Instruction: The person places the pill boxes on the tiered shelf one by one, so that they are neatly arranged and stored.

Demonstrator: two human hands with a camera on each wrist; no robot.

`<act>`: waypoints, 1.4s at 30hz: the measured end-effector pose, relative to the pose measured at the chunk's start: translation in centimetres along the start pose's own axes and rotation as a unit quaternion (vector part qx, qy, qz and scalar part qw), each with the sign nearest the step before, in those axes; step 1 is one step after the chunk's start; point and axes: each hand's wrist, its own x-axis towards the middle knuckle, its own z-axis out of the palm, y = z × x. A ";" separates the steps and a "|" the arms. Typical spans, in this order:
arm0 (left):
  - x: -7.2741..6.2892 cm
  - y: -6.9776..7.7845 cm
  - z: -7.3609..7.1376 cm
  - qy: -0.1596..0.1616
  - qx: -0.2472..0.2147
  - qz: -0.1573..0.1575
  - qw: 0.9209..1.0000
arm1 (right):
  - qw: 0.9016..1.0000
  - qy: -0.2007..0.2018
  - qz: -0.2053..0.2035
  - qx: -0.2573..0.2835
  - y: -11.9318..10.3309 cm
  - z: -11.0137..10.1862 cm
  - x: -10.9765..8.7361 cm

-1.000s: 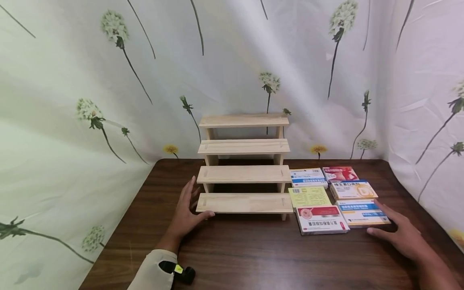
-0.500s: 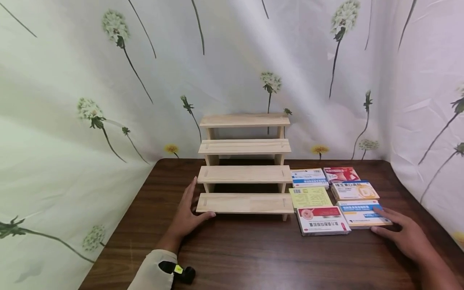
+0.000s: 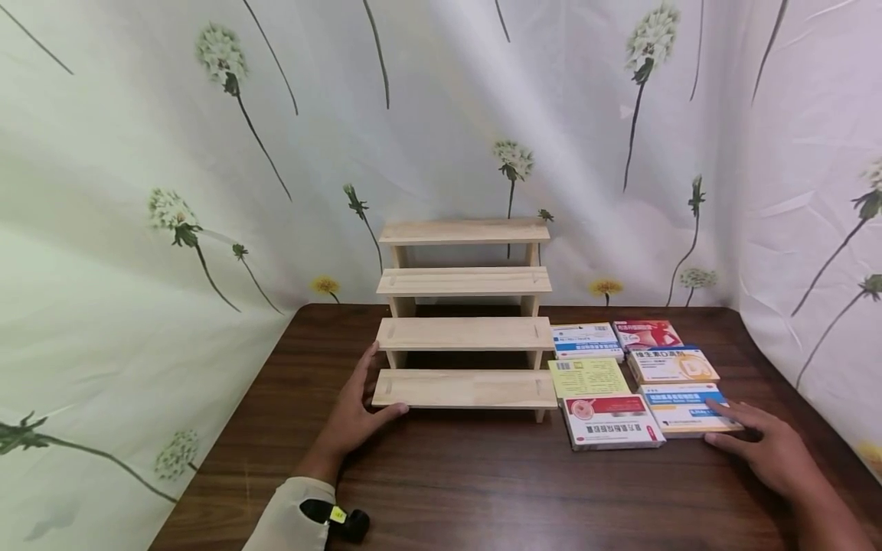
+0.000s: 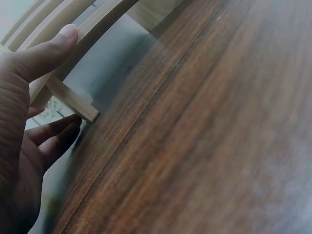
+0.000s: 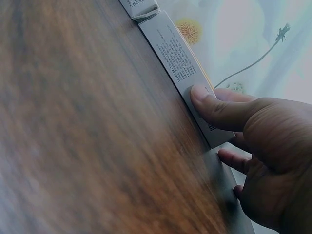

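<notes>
Behind the rack (image 3: 465, 334), flowered cloth (image 3: 441, 153)

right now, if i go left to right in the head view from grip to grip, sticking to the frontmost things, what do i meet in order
Left grip → stepped wooden stand → front red-and-white box → front blue-and-white box → right grip

Brown wood-grain tabletop (image 3: 482, 482) below left hand (image 3: 349, 421) and right hand (image 3: 770, 450). Pale backdrop (image 3: 441, 168) beyond both, also left of the left hand, right of the right; dandelion print (image 3: 220, 53), yellow flowers (image 3: 606, 286) low down.
</notes>
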 end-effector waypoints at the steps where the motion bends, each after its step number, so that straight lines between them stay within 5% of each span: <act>1: 0.0 0.0 0.0 -0.004 -0.007 -0.002 1.000 | 1.000 -0.002 0.004 -0.003 0.0 0.0 0.0; 26: -0.3 0.4 0.0 -0.023 -0.019 -0.040 0.999 | 0.998 0.016 0.049 -0.024 0.0 -0.6 -0.3; 42: -0.2 0.5 0.0 -0.025 -0.019 -0.045 0.999 | 0.998 0.047 0.042 0.000 0.0 -0.9 -0.7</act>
